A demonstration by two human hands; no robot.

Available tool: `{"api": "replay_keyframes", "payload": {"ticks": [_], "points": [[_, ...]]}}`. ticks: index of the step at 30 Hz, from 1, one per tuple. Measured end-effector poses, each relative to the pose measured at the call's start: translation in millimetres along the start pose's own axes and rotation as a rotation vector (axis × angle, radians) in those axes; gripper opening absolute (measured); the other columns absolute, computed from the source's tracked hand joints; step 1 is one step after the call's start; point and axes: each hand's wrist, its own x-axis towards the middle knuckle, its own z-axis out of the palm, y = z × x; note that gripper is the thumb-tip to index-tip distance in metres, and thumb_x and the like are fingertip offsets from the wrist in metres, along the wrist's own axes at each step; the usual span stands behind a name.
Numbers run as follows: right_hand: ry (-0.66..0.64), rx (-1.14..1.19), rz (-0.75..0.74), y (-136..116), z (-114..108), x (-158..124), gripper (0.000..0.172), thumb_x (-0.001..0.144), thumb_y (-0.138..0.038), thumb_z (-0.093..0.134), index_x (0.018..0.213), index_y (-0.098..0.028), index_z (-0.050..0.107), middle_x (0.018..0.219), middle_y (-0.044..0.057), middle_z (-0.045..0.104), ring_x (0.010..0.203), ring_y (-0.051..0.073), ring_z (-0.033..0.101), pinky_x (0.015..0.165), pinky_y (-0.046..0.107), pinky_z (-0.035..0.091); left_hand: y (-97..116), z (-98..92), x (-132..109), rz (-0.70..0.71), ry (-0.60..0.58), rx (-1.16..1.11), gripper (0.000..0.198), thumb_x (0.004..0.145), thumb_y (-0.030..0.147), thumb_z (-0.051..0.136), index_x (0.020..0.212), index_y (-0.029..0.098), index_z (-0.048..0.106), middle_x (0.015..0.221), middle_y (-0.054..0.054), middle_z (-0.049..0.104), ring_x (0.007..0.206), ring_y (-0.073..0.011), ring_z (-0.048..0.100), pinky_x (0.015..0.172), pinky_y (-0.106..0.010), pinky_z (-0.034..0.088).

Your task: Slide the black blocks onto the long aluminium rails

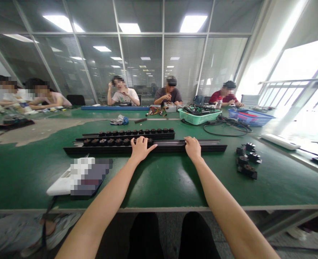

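Observation:
A long black metal rail point(164, 148) lies crosswise on the green table, with a row of round-topped black socket modules point(102, 142) seated along its left half. My left hand point(140, 149) rests over the right end of that row, fingers on the modules and thumb stretched out to the right. Farther right, my right hand point(193, 148) is at the rail's channel with its fingers curled together. A small dark piece shows at those fingertips, but its kind is hidden. Just behind lies a second rail point(159, 136), also carrying a row of modules.
Several loose black modules point(246, 168) lie on the right. A white device point(60, 182) and a partly blurred dark item point(101, 176) are at front left. Behind stand a green basket point(199, 117) of cables and a blue basket point(252, 118). Several people sit across the table.

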Motion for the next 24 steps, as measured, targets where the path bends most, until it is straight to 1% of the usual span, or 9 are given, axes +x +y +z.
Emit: {"api": "replay_keyframes", "payload": {"ticks": [5, 10, 15, 21, 24], "points": [[0.021, 0.005, 0.002, 3.7, 0.8, 1.2, 0.046, 0.095, -0.009, 0.040, 0.122, -0.023, 0.074, 0.130, 0.006, 0.070, 0.126, 0.024, 0.058, 0.113, 0.037, 0.041, 0.7, -0.9, -0.1, -0.007, -0.006, 0.004, 0.068, 0.096, 0.073, 0.035, 0.127, 0.021, 0.063, 0.132, -0.017, 0.060, 0.128, -0.0338, 0.052, 0.120, -0.059, 0.017], [0.036, 0.006, 0.023, 6.8, 0.1, 1.5, 0.047, 0.093, -0.008, 0.040, 0.122, -0.020, 0.074, 0.130, 0.007, 0.070, 0.124, 0.025, 0.058, 0.111, 0.037, 0.043, -0.3, -0.3, 0.4, -0.004, -0.004, 0.003, 0.069, 0.096, 0.073, 0.036, 0.128, 0.018, 0.063, 0.131, -0.018, 0.060, 0.127, -0.0342, 0.053, 0.120, -0.060, 0.018], [0.047, 0.009, 0.029, 5.1, -1.5, 0.3, 0.047, 0.093, -0.008, 0.040, 0.121, -0.022, 0.075, 0.128, 0.006, 0.071, 0.125, 0.025, 0.058, 0.110, 0.036, 0.043, -0.5, -0.1, 0.3, -0.002, -0.004, 0.001, 0.068, 0.096, 0.073, 0.036, 0.128, 0.019, 0.063, 0.131, -0.018, 0.060, 0.127, -0.0341, 0.052, 0.120, -0.059, 0.017], [0.025, 0.009, 0.048, 4.2, -3.6, 0.1, 0.046, 0.094, -0.008, 0.040, 0.125, -0.016, 0.073, 0.131, 0.009, 0.070, 0.128, 0.027, 0.056, 0.111, 0.037, 0.042, 0.1, -1.2, 0.6, -0.006, -0.012, 0.008, 0.068, 0.096, 0.073, 0.035, 0.128, 0.020, 0.063, 0.132, -0.017, 0.060, 0.127, -0.0336, 0.052, 0.120, -0.059, 0.017], [0.024, 0.014, 0.046, 5.3, -3.0, 0.9, 0.046, 0.093, -0.007, 0.040, 0.125, -0.016, 0.073, 0.131, 0.009, 0.070, 0.128, 0.026, 0.057, 0.112, 0.037, 0.041, 0.1, -1.4, 0.9, -0.004, -0.015, 0.004, 0.069, 0.096, 0.073, 0.036, 0.128, 0.018, 0.063, 0.132, -0.018, 0.060, 0.127, -0.0339, 0.053, 0.120, -0.059, 0.017]]}}
